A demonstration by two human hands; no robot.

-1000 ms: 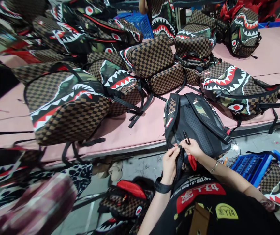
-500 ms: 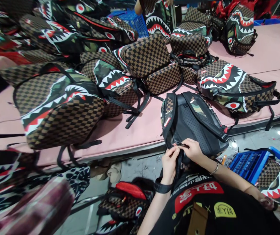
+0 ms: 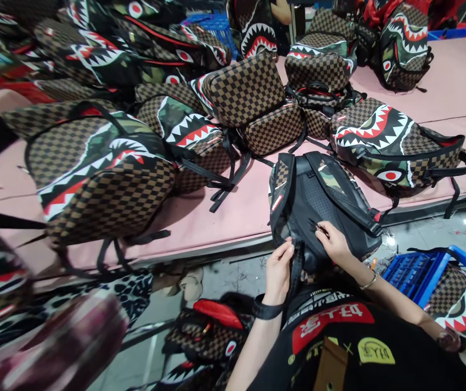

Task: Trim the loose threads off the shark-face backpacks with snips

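A backpack (image 3: 310, 190) with a black padded back and shoulder straps lies back-side up at the table's near edge, in front of me. My left hand (image 3: 280, 266) pinches its lower left edge, where a black webbing strap (image 3: 297, 266) hangs toward me. Fingertips and thumb are pressed together there; any thread between them is too small to see. Over the back panel, my right hand (image 3: 332, 241) is closed round small dark thread snips (image 3: 316, 227), their tips pointing up and left, apart from the left hand.
Several checkered shark-mouth backpacks (image 3: 106, 174) stand and lie along the pink table (image 3: 212, 231). A blue crate (image 3: 428, 282) holding another backpack is at right on the floor. An open backpack (image 3: 208, 331) lies below the table. A person's patterned sleeve (image 3: 65, 336) is at left.
My right hand has moved up and right with the snips, away from the left hand. The left hand stays at the backpack's lower edge. The person at left has shifted slightly.
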